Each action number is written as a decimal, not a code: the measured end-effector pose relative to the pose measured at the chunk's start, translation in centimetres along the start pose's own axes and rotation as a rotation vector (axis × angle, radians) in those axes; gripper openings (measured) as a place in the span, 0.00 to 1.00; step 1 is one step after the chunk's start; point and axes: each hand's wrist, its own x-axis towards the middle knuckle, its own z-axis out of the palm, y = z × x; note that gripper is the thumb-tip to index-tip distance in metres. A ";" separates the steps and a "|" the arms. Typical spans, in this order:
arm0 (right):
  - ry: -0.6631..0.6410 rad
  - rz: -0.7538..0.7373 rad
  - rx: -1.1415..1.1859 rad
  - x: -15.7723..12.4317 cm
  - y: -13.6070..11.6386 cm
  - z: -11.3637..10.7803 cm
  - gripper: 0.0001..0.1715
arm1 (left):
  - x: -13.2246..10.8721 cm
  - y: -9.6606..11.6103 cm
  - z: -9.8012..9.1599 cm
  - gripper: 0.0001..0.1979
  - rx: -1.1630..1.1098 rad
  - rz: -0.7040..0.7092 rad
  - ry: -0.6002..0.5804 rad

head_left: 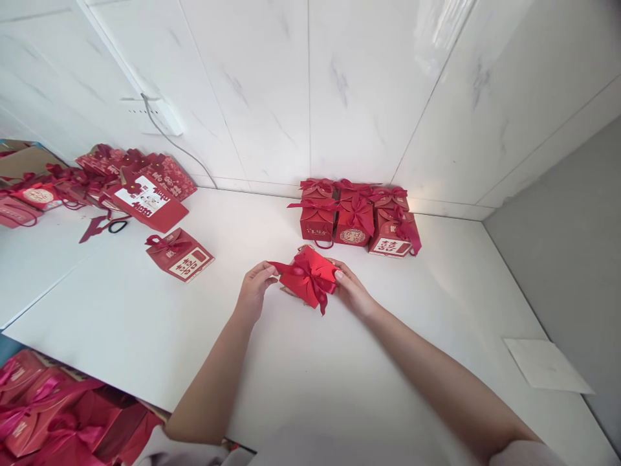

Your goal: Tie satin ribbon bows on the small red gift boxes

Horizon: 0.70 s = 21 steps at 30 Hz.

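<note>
Red gift box [297, 283] sits before me at the bench [291, 369], its side held in my right grip [355, 290], seemingly against sliding, while my left grip [253, 288] pinches a ribbon tail [280, 266].

Held box [299, 285] between left hand [253, 291] and right hand [355, 292]. Box cluster [356, 217] behind, by wall [359, 97]. Lone box [179, 254] left on table [378, 382], flat sheet [546, 366] far right. Lower boxes [48, 414] near left.

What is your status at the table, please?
Left hand pinching ribbon by one end. Right hand holding box at its side. Ribbon across box top. Other boxes beyond, near wall.
</note>
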 end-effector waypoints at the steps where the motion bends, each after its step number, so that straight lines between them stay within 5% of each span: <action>1: -0.003 -0.004 0.006 0.0 0.1 0.0 0.27 | 0.0 0.1 0.0 0.10 0.008 0.015 -0.008; 5: -0.010 -0.024 0.032 0.0 0.4 -0.1 0.25 | -0.5 0.4 0.7 0.20 0.049 0.090 -0.095; 9: 0.000 -0.040 0.032 0.0 0.5 -0.1 0.26 | -0.9 0.4 1.1 0.10 0.061 0.103 0.018; 21: 0.026 -0.005 -0.051 -0.1 0.1 0.4 0.29 | -0.3 0.0 0.7 0.13 0.083 -0.062 0.091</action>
